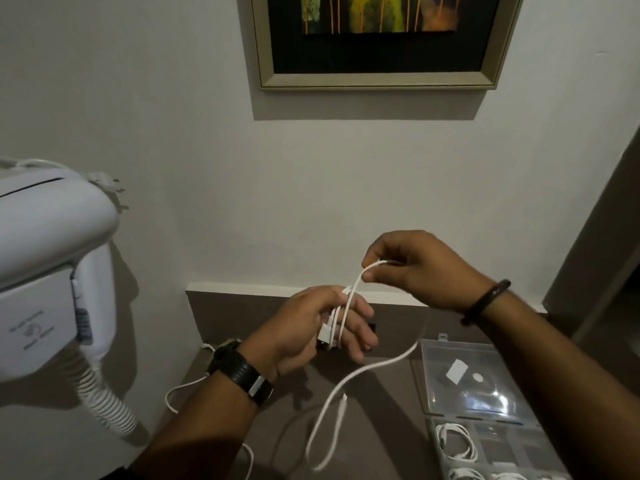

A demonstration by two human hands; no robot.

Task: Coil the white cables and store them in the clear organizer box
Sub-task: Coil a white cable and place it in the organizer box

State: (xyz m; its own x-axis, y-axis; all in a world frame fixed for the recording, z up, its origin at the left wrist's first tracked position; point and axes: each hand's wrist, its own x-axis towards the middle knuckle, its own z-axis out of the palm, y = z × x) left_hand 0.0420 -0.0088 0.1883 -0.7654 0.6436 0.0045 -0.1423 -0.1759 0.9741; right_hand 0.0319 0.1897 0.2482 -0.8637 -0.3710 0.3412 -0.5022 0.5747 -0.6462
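Brown worktop (388,403) against a white wall, clear organizer box (485,386) open just right of and below your hands so finished coils drop straight in; some already lie in its compartments. Your left hand (311,327) acts as the spool, fingers wrapped by loops of the white cable (346,379). Your right hand (415,268), above it, pinches the cable to feed the next turn, slack hanging below.

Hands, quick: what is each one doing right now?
Left hand: closed on the white cable, loops wound around its fingers.
Right hand: pinching the same cable between thumb and fingertips, raised above the left.
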